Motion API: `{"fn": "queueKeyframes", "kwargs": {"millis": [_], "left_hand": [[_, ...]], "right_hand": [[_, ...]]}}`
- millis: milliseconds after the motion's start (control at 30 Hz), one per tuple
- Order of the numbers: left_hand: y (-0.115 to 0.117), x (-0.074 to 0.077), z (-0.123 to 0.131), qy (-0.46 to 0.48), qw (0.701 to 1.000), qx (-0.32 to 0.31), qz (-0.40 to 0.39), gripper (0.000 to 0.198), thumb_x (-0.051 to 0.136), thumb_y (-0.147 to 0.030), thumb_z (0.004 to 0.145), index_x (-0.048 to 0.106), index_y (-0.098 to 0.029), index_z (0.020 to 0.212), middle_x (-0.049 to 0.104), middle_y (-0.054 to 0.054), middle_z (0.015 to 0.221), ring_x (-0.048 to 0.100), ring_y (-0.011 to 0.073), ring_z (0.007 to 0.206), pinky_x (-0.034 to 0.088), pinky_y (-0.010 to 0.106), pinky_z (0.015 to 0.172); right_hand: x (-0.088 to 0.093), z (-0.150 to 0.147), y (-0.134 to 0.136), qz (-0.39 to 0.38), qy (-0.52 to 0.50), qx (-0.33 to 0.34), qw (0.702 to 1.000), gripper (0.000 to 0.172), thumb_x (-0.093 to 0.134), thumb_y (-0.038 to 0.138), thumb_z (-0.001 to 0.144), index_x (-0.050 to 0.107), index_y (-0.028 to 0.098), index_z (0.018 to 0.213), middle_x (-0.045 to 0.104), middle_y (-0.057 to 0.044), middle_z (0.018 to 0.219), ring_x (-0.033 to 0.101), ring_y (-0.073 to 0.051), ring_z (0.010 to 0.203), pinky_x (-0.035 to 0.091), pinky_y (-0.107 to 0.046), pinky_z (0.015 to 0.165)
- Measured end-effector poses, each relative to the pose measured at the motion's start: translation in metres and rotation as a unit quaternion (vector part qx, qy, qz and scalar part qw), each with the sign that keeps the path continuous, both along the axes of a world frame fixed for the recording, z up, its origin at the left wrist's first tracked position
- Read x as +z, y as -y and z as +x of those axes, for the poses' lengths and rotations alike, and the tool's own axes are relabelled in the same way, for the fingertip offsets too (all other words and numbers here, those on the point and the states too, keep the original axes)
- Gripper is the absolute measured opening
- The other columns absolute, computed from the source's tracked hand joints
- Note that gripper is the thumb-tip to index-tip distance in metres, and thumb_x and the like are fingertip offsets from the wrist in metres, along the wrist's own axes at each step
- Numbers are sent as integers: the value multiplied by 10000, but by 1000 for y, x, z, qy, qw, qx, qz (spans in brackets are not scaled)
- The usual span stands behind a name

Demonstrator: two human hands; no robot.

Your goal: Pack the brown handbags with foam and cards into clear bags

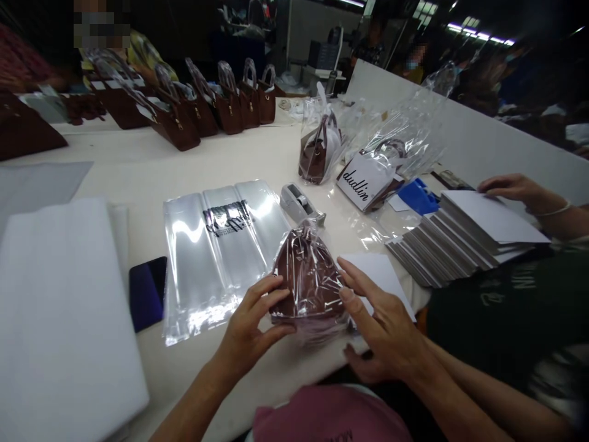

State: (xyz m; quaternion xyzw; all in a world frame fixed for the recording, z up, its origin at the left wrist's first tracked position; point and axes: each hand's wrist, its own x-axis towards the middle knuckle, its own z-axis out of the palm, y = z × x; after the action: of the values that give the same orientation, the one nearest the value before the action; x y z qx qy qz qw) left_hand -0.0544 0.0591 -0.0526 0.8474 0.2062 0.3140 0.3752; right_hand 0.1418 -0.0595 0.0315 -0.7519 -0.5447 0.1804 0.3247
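Observation:
A brown handbag (309, 279) wrapped in clear plastic stands on the table in front of me. My left hand (246, 328) grips its left side, fingers on the plastic and thumb at the lower edge. At its right side is my right hand (389, 328), fingers stretched and spread, the fingertips at the wrapped edge and the thumb apart from it. White card (380, 279) lies partly behind that hand. Just beyond the handbag sits a tape dispenser (301, 204). Flat clear plastic bags (225, 245) with black print lie to the left.
A co-worker's hand (515, 187) rests on a stack of white cards (492, 218) at right. Two wrapped handbags (315, 153) stand beyond, near a blue object (418, 196). A phone (148, 291) and white sheets (69, 319) lie left; several brown handbags (230, 113) line the back.

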Motion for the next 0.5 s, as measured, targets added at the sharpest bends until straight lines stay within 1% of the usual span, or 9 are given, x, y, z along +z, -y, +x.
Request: {"fn": "queueKeyframes", "kwargs": {"millis": [67,133,167,233,267,300,367,433,500], "left_hand": [[-5,-1,-2,6,994,56,-90,456,668,-289,730,509,-262,1156,448,81,1283,421,246,1197,488,381,885],[-12,-2,-2,29,977,108,-180,437,664,-297,727,520,-262,1138,426,73,1303,411,245,1203,525,315,789],[-15,-2,-2,50,966,131,-215,428,666,-303,721,530,-255,1124,425,70,1305,410,245,1203,526,294,766],[-20,0,0,95,945,172,-263,413,678,-313,698,557,-232,1085,454,66,1283,423,240,1191,511,287,787],[-21,2,1,112,933,194,-281,413,687,-318,683,569,-219,1067,481,66,1260,440,237,1175,501,290,806],[-22,6,1,125,922,216,-297,422,696,-324,669,578,-206,1056,511,71,1228,465,236,1149,492,296,818],[-20,14,-3,132,894,260,-340,459,710,-337,647,579,-182,1058,570,84,1147,529,234,1063,492,309,802],[-16,22,-10,133,862,294,-392,502,716,-359,636,565,-166,1074,612,88,1053,582,224,948,508,303,722],[-11,26,-19,128,832,310,-442,525,711,-389,639,548,-164,1084,633,78,975,603,208,853,508,280,633]], "right_hand": [[-16,3,-15,10,-25,-10,1000,519,417,383,871,328,222,1356,527,-68,1255,491,-202,1154,401,-371,968],[-37,4,-31,29,-23,-2,999,595,457,460,835,329,203,1357,476,-85,1303,440,-220,1198,369,-393,993],[-47,5,-39,33,-19,7,999,636,473,493,815,328,196,1358,447,-93,1327,419,-232,1214,358,-404,999],[-58,5,-54,23,-6,27,999,670,455,531,810,314,186,1367,414,-100,1352,398,-245,1228,342,-415,1004],[-58,5,-62,9,0,37,999,668,434,538,820,310,179,1369,417,-103,1350,403,-245,1224,342,-410,1002],[-54,5,-70,-7,7,46,999,662,415,544,827,317,173,1366,436,-105,1335,423,-245,1208,351,-403,991],[-36,3,-84,-45,23,76,996,630,390,552,838,357,181,1346,519,-98,1258,499,-248,1132,397,-382,934],[-14,-2,-97,-84,44,126,988,563,385,551,843,421,225,1300,621,-67,1110,584,-239,998,445,-347,834],[3,-12,-110,-115,82,165,976,493,383,557,842,494,264,1222,670,-40,965,623,-227,881,453,-315,752]]}}
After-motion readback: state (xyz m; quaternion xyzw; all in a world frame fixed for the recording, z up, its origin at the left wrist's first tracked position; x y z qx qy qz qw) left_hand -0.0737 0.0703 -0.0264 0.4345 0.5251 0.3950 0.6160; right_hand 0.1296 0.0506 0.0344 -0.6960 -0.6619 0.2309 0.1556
